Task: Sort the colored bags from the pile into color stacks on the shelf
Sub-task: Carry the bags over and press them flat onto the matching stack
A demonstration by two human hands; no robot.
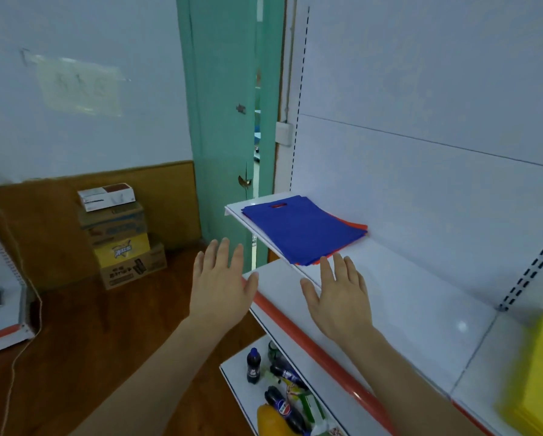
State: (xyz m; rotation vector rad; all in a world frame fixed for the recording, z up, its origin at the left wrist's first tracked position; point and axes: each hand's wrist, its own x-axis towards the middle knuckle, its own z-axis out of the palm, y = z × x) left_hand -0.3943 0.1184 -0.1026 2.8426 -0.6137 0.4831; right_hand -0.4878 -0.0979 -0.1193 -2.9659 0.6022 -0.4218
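A pile of flat bags lies at the left end of the white shelf (405, 287). A blue bag (301, 229) is on top, and red bag edges (356, 225) stick out beneath it. Yellow bags (537, 372) sit blurred at the shelf's right end. My left hand (221, 284) hovers with its fingers spread, just left of the shelf's front corner and holding nothing. My right hand (339, 294) is spread flat over the shelf just in front of the pile, its fingertips close to the blue bag's near edge.
The shelf has a red front strip (308, 341). A lower shelf (232, 377) holds drink bottles (253, 365) and snacks. Stacked cardboard boxes (120, 237) stand on the wooden floor at the left, by a green door frame (220, 121). A white cable (15, 363) hangs at the left.
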